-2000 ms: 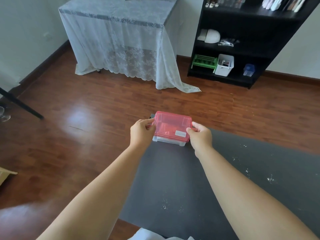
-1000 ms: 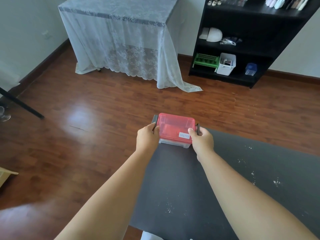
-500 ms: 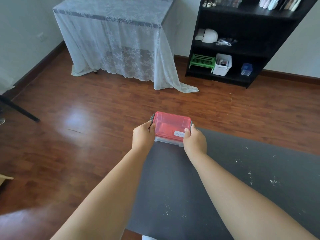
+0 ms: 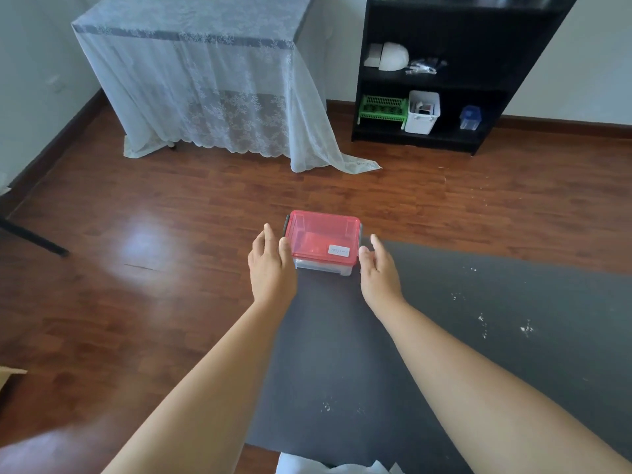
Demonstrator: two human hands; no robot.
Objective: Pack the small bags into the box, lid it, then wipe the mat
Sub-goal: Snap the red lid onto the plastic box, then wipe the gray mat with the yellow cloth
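Note:
A clear plastic box with a red lid [image 4: 321, 239] and a small white label sits at the far left corner of the dark grey mat [image 4: 427, 336]. The lid lies flat on the box, with dark side latches at its ends. My left hand [image 4: 272, 268] hovers just left of the box with fingers straight. My right hand [image 4: 378, 271] is just right of it, fingers relaxed. Neither hand grips the box. White specks are scattered over the mat at right and near the front. The small bags are not visible.
White cloth or paper [image 4: 328, 466] shows at the bottom edge. A lace-covered table [image 4: 205, 80] stands at the back left and a black shelf unit [image 4: 444, 80] at the back right. A dark metal leg [image 4: 34, 239] crosses the wooden floor at left.
Both hands held the box's side latches before. Now they have let go and drawn slightly back and apart, with fingers straightened. The box stays on the mat corner.

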